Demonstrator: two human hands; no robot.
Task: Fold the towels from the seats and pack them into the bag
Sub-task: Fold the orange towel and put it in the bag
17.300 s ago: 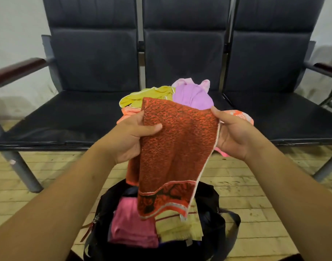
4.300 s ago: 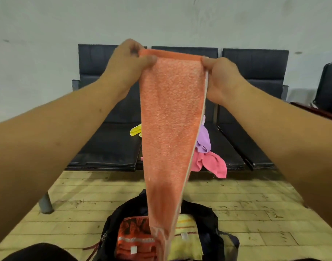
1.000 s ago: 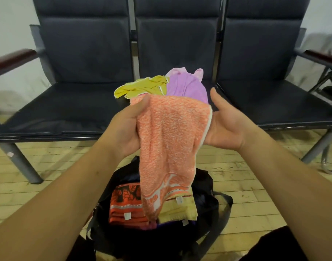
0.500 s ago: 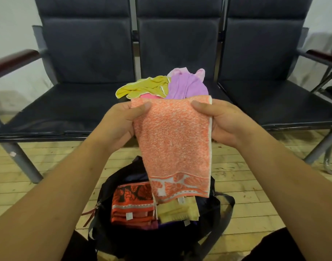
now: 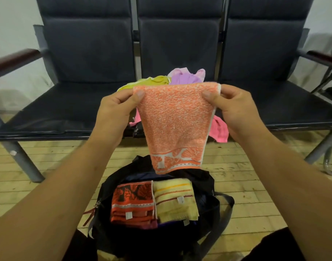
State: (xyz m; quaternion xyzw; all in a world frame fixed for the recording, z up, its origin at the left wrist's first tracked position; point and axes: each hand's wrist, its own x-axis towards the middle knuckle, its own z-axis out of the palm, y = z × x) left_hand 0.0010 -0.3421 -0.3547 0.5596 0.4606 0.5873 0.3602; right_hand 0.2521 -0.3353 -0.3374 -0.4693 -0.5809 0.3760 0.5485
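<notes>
Orange terry, looped and flecked with white, was held up by its two top corners. The left corner of the orange towel (image 5: 174, 125) was pinched between the thumb and curled fingers of the left hand (image 5: 116, 112). The right corner was gripped the same way by the right hand (image 5: 235, 110). Both hands were clamped on the cloth and held apart, with the top edge drawn flat between them. The towel was seen hanging folded and narrowing downward. A woven leaf border with a white band was noted along its lower hem.

Below it a soft black bag (image 5: 208, 185) was set open on the pale plank floor (image 5: 57, 162). Two folded squares were packed inside, side by side and touching: a red towel (image 5: 133, 202) with dark leaf print on the left, and a pale yellow striped towel (image 5: 173, 202) on the right. Small white labels were noted on both.

Behind the hands, loose cloth was heaped on the middle of three dark padded seats (image 5: 67, 110). A yellow-green towel (image 5: 154, 81) and a purple towel (image 5: 184, 79) were crumpled together, and a pink towel (image 5: 220, 129) was draped over the front edge.
</notes>
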